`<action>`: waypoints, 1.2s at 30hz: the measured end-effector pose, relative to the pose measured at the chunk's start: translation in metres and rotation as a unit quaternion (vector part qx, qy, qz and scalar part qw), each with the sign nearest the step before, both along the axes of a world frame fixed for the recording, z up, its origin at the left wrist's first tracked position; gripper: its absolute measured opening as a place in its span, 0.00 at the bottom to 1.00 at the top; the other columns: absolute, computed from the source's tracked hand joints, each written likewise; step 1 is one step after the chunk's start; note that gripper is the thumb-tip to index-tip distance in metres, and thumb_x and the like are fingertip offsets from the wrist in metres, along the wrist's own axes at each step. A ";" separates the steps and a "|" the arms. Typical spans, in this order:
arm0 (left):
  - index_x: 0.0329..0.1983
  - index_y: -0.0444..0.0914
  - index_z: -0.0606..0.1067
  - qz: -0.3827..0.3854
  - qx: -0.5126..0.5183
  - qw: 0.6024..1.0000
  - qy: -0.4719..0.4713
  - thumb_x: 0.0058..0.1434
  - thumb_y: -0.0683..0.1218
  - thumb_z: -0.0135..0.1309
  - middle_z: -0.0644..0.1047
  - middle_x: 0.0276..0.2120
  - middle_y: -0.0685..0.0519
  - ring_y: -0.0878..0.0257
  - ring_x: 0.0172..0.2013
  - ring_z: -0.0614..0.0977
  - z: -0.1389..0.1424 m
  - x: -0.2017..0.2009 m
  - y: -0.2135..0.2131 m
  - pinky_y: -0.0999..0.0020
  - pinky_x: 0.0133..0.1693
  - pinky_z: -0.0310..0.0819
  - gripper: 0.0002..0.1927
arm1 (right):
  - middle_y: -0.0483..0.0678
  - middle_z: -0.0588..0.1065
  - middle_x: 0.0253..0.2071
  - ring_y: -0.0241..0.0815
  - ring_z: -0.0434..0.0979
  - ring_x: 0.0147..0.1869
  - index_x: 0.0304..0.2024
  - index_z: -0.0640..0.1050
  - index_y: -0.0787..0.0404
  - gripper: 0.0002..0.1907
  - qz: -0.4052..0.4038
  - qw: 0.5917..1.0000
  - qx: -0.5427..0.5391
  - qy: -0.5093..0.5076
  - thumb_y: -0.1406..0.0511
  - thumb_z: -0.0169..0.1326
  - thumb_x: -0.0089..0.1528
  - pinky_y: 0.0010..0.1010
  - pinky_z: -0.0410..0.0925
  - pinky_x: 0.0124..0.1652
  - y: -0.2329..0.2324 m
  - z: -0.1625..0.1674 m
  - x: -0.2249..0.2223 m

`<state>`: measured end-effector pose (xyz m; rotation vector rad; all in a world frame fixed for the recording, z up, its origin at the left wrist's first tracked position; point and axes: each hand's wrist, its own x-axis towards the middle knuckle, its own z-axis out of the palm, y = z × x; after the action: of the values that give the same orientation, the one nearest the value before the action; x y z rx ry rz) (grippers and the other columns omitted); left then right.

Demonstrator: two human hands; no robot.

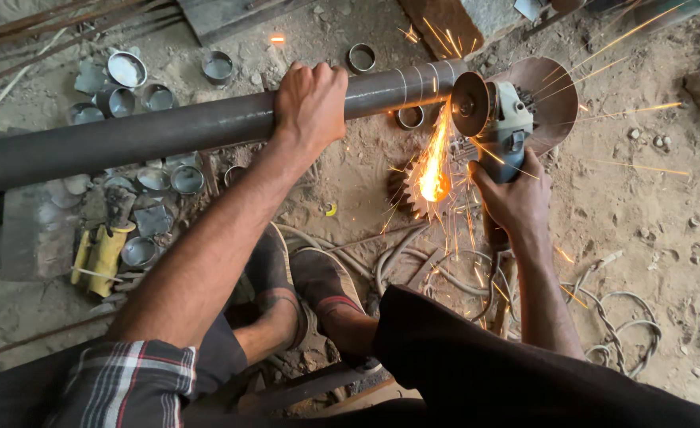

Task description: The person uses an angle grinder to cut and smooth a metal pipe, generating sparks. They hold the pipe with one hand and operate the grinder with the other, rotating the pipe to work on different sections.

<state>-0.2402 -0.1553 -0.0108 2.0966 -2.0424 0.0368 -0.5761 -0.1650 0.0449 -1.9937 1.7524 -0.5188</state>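
Observation:
My left hand (310,101) grips a long dark steel pipe (144,135) that lies across the view, holding it from above. My right hand (515,200) holds a grey angle grinder (502,127) by its body. The grinder's disc (469,103) bites into the pipe near its right end, by several chalk rings marked on the metal. Bright orange sparks (433,170) pour down and fan out to the right. A toothed gear (413,190) lies on the ground under the cut, partly hidden by the sparks.
Several short cut pipe rings (126,70) lie scattered on the sandy ground behind and under the pipe. A yellow tool (100,254) rests at the left. The grinder's cable (445,273) coils near my sandalled feet (318,277). Metal bars lie at top left.

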 end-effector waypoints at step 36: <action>0.42 0.35 0.79 0.012 0.048 0.998 0.033 0.39 0.48 0.71 0.79 0.42 0.40 0.47 0.42 0.82 0.007 0.004 -0.005 0.56 0.53 0.70 0.26 | 0.58 0.81 0.40 0.54 0.84 0.43 0.46 0.79 0.64 0.28 -0.022 1.000 0.011 0.014 0.52 0.68 0.52 0.45 0.73 0.46 0.002 0.002 0.002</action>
<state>-0.2366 -0.1607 -0.0043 2.1481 -2.0193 -0.1263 -0.5737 -0.1629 0.0470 -1.9619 1.8139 -0.4863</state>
